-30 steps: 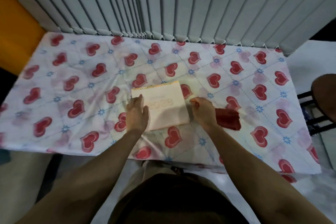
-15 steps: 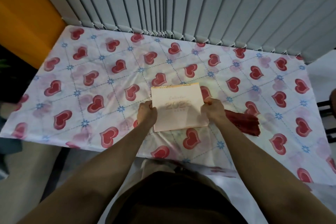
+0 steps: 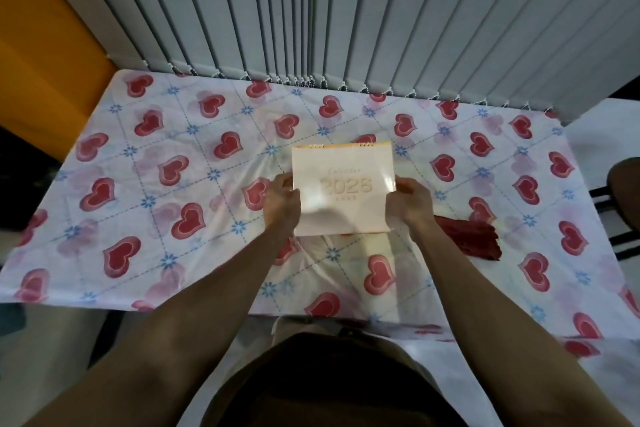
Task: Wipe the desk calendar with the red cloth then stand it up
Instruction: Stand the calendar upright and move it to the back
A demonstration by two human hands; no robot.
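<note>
The pale cream desk calendar (image 3: 343, 189), marked 2026 with a spiral binding on its far edge, is held tilted up off the table between both hands. My left hand (image 3: 282, 203) grips its left edge. Its right edge is pinched by my right hand (image 3: 410, 203). The red cloth (image 3: 472, 239) lies crumpled on the table just right of my right wrist, with no hand on it.
The table (image 3: 173, 218) wears a white cloth printed with red hearts. Grey vertical blinds (image 3: 346, 10) hang along its far edge. An orange panel (image 3: 41, 55) stands at the left. A dark round stool (image 3: 625, 191) sits at the right.
My right hand let go of the red cloth and took the calendar's right edge. Both hands have lifted the calendar from flat to tilted up.
</note>
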